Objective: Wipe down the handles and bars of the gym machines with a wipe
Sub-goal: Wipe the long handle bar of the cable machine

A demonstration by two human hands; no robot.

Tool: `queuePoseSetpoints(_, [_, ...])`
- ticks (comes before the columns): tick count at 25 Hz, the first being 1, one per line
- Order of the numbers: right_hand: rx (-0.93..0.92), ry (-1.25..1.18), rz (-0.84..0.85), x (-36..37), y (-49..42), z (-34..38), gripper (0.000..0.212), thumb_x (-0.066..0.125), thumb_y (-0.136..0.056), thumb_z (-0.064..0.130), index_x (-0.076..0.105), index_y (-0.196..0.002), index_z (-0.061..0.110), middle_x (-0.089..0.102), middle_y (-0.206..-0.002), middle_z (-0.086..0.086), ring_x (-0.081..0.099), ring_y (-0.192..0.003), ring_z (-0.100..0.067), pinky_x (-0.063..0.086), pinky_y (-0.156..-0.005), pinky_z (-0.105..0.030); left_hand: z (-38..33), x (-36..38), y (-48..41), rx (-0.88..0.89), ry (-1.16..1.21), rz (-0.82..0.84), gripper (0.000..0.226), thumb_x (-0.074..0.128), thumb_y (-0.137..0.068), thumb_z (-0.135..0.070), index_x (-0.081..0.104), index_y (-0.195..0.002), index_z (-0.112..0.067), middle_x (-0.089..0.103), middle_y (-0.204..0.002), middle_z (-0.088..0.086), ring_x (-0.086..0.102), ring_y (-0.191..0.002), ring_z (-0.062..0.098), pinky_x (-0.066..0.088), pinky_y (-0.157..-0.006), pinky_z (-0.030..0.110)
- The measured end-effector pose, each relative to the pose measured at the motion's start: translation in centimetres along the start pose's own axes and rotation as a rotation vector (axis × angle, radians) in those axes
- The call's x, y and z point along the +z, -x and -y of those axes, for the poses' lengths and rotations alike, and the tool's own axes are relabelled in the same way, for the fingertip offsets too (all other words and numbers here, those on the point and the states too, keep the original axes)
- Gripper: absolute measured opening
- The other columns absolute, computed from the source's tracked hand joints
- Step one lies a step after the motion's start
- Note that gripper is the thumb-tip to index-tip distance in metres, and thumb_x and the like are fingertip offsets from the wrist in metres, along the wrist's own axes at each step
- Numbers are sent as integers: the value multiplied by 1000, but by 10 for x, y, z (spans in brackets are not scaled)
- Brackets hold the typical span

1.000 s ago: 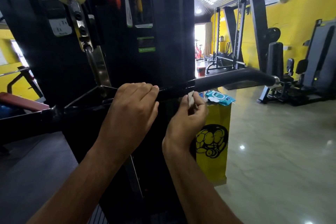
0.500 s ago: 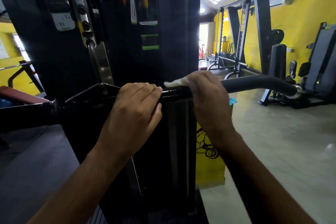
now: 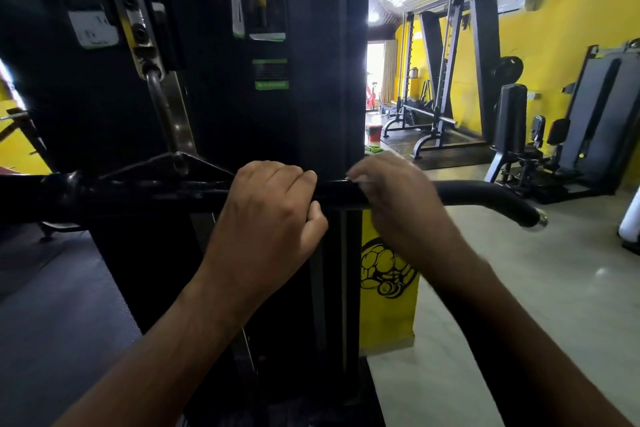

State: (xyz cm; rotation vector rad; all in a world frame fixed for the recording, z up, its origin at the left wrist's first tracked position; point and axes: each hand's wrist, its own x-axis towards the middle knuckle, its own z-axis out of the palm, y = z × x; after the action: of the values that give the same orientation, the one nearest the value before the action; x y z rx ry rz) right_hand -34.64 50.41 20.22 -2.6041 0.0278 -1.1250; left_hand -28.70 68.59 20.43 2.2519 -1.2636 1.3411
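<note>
Black metal is running under both hands. The left hand is clamping the pulldown bar near its middle, fingers curled over the top, apparently steadying it. Just to its right, the right hand is curling over the same bar, blurred, pressing a white wipe against it; only a sliver is showing at the fingertips. Judging from this, the wiping is only partly done: the rubber grip farther right, the bar's left half and the far machines are probably all waiting.
</note>
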Motion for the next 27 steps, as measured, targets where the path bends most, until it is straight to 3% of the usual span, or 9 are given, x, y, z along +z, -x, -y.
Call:
queuePoseSetpoints(2, [-78, 6, 137, 1, -1, 2, 40, 51, -90, -4, 63, -121, 19, 61, -116, 6, 54, -109, -11, 42, -93, -20, 1, 2, 2, 16, 8, 2, 28, 60, -82, -17, 69, -103, -3, 69, -96, 9, 64, -94, 27, 40, -96, 40])
queuePoseSetpoints(5, [41, -51, 349, -23, -27, -5, 22, 54, -97, 12, 64, -115, 21, 66, -104, 9, 63, -98, -10, 54, -86, -28, 3, 3, 4, 28, 10, 2, 27, 61, -82, -16, 69, -105, -2, 69, -98, 9, 64, -95, 26, 39, -98, 40])
queuePoseSetpoints(7, [-71, -92, 446, -26, -45, 0, 20, 57, -96, 20, 67, -114, 21, 68, -101, 10, 63, -94, -3, 52, -82, -18, 3, 3, 6, 50, 2, -2, 26, 61, -83, -16, 70, -103, -3, 69, -97, 10, 63, -95, 27, 39, -98, 40])
queuePoseSetpoints(9, [-157, -97, 504, -19, -58, 8, 17, 58, -96, 22, 70, -107, 22, 68, -92, 15, 62, -85, 3, 50, -77, -12, 4, 3, 8, 62, -5, 5, 26, 60, -85, -18, 70, -104, -3, 69, -97, 10, 63, -95, 27, 38, -100, 41])
queuePoseSetpoints(12, [-138, -50, 577, -13, -66, 6, 15, 58, -95, 24, 72, -98, 17, 71, -88, 7, 66, -81, -6, 56, -80, -29, 3, 2, 9, 63, -19, 10, 25, 58, -87, -20, 69, -103, -4, 68, -97, 10, 63, -94, 27, 37, -102, 40])
queuePoseSetpoints(17, [-152, -3, 625, -17, -62, -2, 17, 57, -96, 18, 71, -104, 21, 69, -92, 11, 66, -90, -7, 52, -77, -18, 2, 1, 9, 62, -25, 23, 25, 57, -87, -22, 69, -102, -6, 68, -96, 8, 63, -93, 26, 36, -102, 39])
queuePoseSetpoints(20, [-20, 73, 412, -19, -44, -11, 11, 63, -93, 19, 73, -99, 20, 71, -93, 7, 65, -87, -10, 54, -80, -29, 0, 0, 7, 34, -23, 43, 25, 56, -88, -24, 68, -101, -7, 68, -96, 7, 62, -93, 25, 36, -102, 39])
queuePoseSetpoints(24, [108, -102, -269, 12, 28, 11, 12, 66, -91, 15, 69, -104, 16, 65, -96, 3, 57, -86, -6, 48, -77, -22, -4, 0, -3, -13, -33, 97, 28, 49, -89, -30, 69, -95, -10, 68, -91, 4, 61, -90, 24, 38, -99, 40])
queuePoseSetpoints(27, [479, -625, -564, 42, 51, 22, 25, 69, -88, 4, 65, -108, 19, 64, -107, 4, 62, -96, -3, 53, -84, -18, -6, 1, -10, -10, -52, 115, 32, 47, -90, -33, 69, -93, -11, 69, -88, 4, 62, -85, 24, 40, -93, 39])
